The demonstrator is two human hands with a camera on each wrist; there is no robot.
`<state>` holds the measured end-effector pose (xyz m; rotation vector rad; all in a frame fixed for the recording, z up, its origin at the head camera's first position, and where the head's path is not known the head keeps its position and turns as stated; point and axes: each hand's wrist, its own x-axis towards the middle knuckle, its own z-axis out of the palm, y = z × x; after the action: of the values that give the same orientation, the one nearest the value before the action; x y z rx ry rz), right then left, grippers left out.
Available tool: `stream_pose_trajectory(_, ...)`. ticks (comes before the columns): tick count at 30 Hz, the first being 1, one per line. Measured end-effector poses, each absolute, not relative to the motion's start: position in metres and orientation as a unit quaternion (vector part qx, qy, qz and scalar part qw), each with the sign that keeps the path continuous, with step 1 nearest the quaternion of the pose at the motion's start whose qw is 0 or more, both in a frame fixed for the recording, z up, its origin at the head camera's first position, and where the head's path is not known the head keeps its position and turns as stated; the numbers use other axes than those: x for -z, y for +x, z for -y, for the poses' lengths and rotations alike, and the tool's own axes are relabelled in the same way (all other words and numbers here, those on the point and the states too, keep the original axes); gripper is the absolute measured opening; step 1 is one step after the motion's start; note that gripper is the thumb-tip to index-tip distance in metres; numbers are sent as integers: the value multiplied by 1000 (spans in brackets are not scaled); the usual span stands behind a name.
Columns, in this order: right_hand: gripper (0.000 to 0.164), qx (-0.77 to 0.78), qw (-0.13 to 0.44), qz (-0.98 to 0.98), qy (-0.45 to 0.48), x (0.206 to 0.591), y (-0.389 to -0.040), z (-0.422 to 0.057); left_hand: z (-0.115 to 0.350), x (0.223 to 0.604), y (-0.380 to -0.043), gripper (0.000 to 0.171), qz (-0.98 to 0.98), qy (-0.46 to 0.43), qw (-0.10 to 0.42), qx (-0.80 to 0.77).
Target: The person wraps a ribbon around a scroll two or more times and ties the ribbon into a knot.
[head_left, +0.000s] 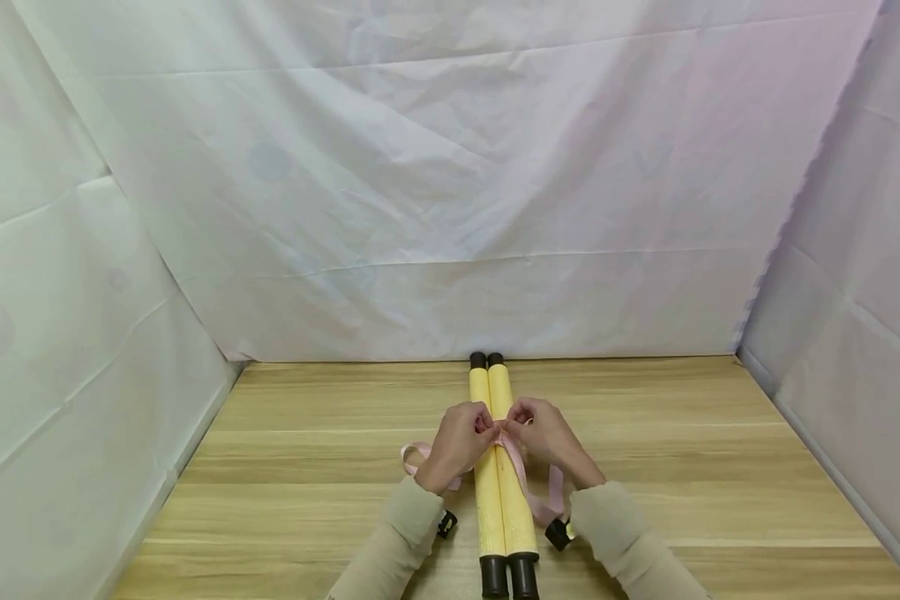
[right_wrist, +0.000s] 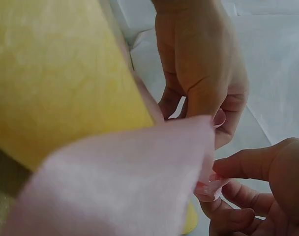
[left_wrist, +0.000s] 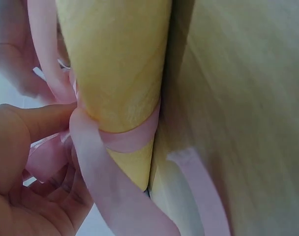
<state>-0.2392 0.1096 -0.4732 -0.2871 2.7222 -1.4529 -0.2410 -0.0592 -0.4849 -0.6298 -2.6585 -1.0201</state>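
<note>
Two yellow rods with black end caps lie side by side on the wooden table, pointing away from me. A pink ribbon goes around both near their middle, as its band across the yellow surface in the left wrist view shows. My left hand pinches the ribbon between thumb and fingers over the rods. Opposite it, my right hand pinches a small gathered fold of ribbon. Both sets of fingertips meet close together at the crossing. Loose ribbon trails down on either side.
Wood-grain table extends to both sides of the rods. White cloth hangs behind the far edge, near the rods' far caps, with more cloth at left and right. Small black devices sit by the wrists.
</note>
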Motion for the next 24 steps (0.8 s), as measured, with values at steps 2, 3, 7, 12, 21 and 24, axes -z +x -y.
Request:
stream_pose_trajectory(2,10,475,25,-875,-91,472,-238,-110,58,486,-242,22,907,-216,126,339)
stream_pose_trajectory(3,10,479,26,-873,-92,472,-237,-110,57,487,-242,23,907,-217,132,336)
stream_pose_trajectory(7,5,494,34,-863,-95,471,-234,-110,55,489,-242,19,908,-227,170,308)
stream_pose_trajectory(12,8,518,64,-849,-80,470,-233,-111,52,490,-241,10,918,-224,198,262)
stream_pose_trajectory(21,8,546,87,-833,-22,471,-233,-109,49,491,-239,10,930,-203,192,237)
stream_pose_trajectory(24,7,553,79,-829,-12,472,-233,-108,49,491,-239,13,930,-199,198,237)
